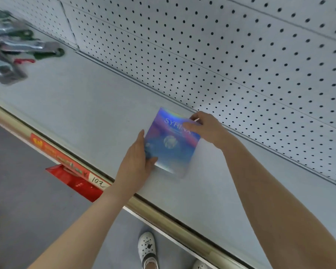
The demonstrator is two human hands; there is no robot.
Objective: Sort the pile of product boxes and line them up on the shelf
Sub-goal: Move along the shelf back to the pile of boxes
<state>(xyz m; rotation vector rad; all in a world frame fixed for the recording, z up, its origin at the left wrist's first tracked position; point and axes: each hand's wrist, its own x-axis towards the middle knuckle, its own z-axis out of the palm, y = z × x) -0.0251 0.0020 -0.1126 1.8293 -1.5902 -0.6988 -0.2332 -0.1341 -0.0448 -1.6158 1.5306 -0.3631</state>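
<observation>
pegboard (221, 45) fills the upper right of the frame, the white back wall of the unit. under it the shelf (85, 105) runs as a pale band from upper left to lower right, with a price rail (66, 160) and red tags along its front lip at lower left.

on my feed the one task item i can see is a shiny blue box (171, 150), face up at centre frame, close to the back wall. i cannot tell if it rests on the shelf or hovers just over it.

the left hand (136, 162) grasps its lower left edge, thumb on the face. the right hand (206, 129) curls round the upper right corner. i judge the opposite-corner grip is for squaring the box to the back wall.

packaged tools (14, 47) lie blurred at upper left, well apart. a white shoe (146, 247) shows at the bottom.
</observation>
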